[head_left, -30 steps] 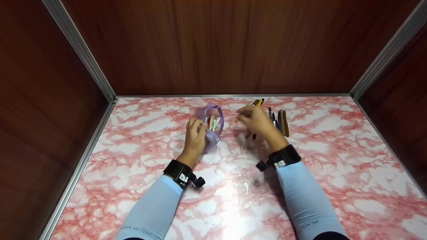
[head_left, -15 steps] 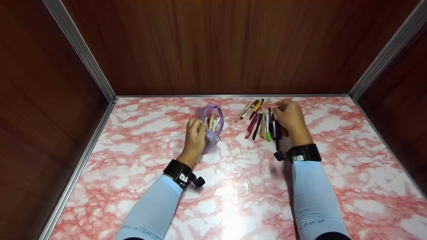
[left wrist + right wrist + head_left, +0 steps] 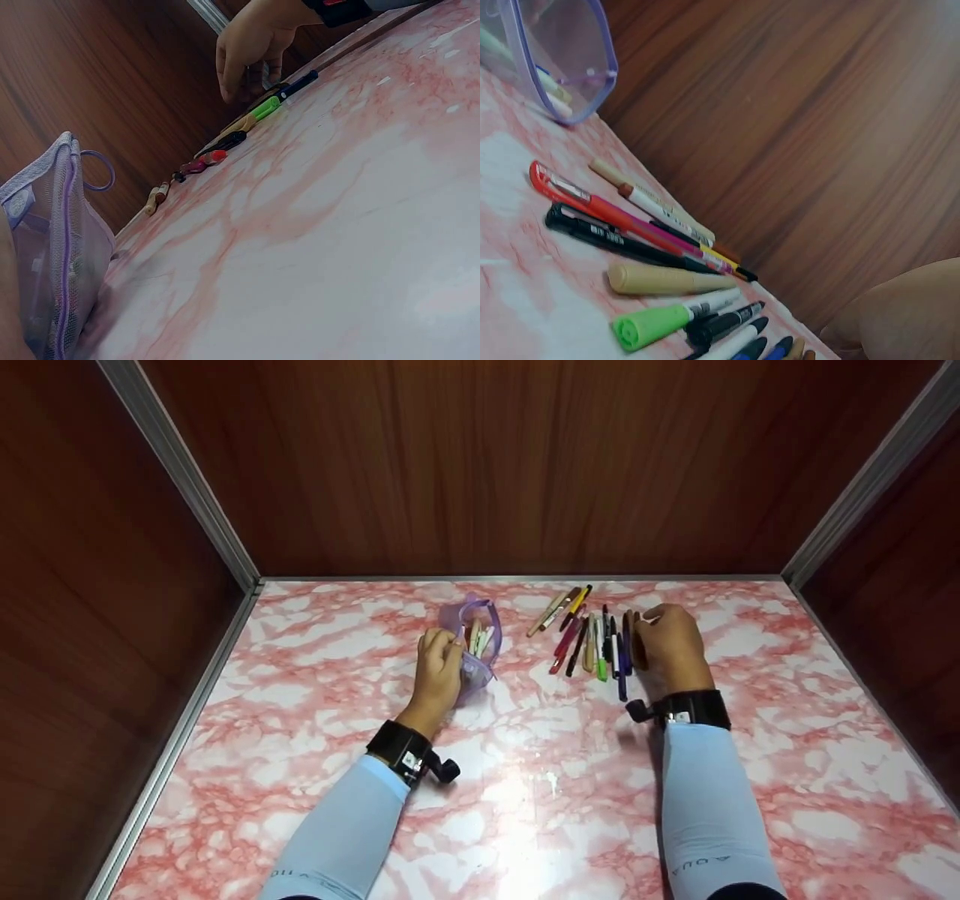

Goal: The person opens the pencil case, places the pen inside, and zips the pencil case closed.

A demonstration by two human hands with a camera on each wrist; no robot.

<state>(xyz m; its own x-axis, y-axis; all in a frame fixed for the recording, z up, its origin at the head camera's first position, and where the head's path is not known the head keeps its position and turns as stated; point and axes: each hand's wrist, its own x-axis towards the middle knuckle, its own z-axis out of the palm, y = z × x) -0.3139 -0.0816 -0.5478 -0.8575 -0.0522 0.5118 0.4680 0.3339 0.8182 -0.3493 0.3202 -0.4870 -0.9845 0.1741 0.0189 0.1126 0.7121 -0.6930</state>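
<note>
My left hand [image 3: 439, 664] grips the near left side of a purple mesh pencil case [image 3: 478, 679], its zip opening spread. Several light-coloured pens [image 3: 480, 637] lie inside the case. My right hand [image 3: 675, 641] is at the right end of a row of pens, thumb and fingers pinching the outermost brown pen [image 3: 640, 652]. Beside that pen lie another brown pen [image 3: 628, 634] and a dark blue pen [image 3: 622, 682]. In the right wrist view, only a blurred part of the right hand [image 3: 907, 315] shows, its fingertips hidden.
Left along the row come a green-capped marker [image 3: 652, 326], a beige marker [image 3: 660, 279], a black pen [image 3: 615, 238] and a red pen [image 3: 577, 196]. A yellow pen [image 3: 576, 606] lies behind. Wooden panels [image 3: 480, 472] enclose the red-and-white marbled table [image 3: 510, 780].
My right hand has moved from between the case and the pens to the row's right end, then lowered onto the brown pen. The left hand has kept its grip on the pencil case.
</note>
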